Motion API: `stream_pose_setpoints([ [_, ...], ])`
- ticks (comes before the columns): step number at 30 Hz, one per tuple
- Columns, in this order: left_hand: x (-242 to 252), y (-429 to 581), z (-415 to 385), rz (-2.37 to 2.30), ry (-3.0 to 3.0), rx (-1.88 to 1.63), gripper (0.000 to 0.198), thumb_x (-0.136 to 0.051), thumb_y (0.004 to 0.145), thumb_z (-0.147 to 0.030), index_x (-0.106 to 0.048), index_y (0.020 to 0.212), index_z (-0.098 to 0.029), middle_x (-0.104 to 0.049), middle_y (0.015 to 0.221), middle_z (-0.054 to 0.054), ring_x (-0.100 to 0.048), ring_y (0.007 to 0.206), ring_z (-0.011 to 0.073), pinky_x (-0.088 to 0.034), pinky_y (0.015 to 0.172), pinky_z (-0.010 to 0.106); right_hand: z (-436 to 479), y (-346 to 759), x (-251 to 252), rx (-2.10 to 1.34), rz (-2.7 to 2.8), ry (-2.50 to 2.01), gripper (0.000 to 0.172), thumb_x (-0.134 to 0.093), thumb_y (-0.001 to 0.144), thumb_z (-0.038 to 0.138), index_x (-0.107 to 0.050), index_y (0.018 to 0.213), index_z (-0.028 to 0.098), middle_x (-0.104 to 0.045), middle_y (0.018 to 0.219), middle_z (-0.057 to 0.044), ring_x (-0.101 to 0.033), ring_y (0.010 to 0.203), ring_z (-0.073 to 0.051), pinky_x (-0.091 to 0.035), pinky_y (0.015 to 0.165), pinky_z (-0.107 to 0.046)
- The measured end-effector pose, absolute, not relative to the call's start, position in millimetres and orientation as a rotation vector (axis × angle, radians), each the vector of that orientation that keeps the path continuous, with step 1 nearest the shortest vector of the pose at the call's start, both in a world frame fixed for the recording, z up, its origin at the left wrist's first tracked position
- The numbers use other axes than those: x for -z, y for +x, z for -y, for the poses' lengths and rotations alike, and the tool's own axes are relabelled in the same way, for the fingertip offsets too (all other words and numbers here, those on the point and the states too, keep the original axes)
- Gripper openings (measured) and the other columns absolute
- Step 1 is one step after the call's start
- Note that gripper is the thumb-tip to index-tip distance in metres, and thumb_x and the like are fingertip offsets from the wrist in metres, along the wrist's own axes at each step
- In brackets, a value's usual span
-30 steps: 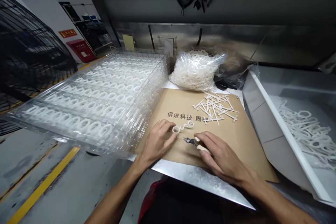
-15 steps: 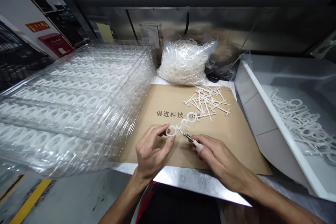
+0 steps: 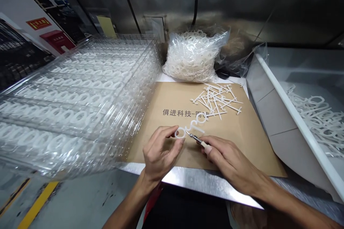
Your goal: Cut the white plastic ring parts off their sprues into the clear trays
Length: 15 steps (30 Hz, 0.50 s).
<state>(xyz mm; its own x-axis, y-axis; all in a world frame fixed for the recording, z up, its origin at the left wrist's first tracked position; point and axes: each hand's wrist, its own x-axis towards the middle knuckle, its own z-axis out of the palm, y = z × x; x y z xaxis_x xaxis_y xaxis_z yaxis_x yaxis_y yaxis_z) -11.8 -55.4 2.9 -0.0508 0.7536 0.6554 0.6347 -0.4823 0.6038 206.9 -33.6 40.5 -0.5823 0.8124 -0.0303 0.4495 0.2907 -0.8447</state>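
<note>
My left hand pinches a white plastic part by the ring at its near end. Its curved middle runs up and right to a second ring. My right hand is closed around a small knife-like tool with a pale handle and metal shaft. The tip of this tool is at the part, just right of the held ring. Beneath both hands lies a brown cardboard sheet with printed characters. Several thin white sticks are piled beyond the part, at the sheet's far right.
Stacked clear trays of white rings fill the left side. A plastic bag of white parts stands behind the sheet. On the right, a grey-white bin holds loose white ring parts.
The camera view has shifted slightly, moving the scene in the picture. Both hands keep their holds, and the held part is turned a little, with a straight stub now showing near its middle.
</note>
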Motion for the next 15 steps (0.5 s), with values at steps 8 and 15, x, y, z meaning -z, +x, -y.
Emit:
stream_pose_setpoints([
  [8, -1.1, -11.6, 54.7, -1.48, 2.111, -1.58, 0.031, -0.072, 0.083, -0.009, -0.065, 0.112, -0.017, -0.069, 0.091, 0.004, -0.066, 0.084, 0.0159, -0.056, 0.075, 0.029, 34.3, 205.2, -43.4, -1.253, 2.142, -1.15, 0.031, -0.035, 0.107, 0.038, -0.059, 0.093, 0.023, -0.066, 0.086, -0.003, -0.061, 0.079, -0.019, -0.046, 0.075, -0.033],
  [15, -1.9, -11.2, 54.2, -1.446, 2.138, -1.596, 0.031, -0.073, 0.082, -0.007, -0.065, 0.111, -0.015, -0.068, 0.09, 0.005, -0.065, 0.084, 0.0145, -0.056, 0.075, 0.027, 34.8, 203.4, -46.7, -1.296, 2.135, -1.175, 0.03, -0.034, 0.107, 0.035, -0.058, 0.093, 0.021, -0.063, 0.085, -0.001, -0.057, 0.076, -0.016, -0.041, 0.073, -0.029],
])
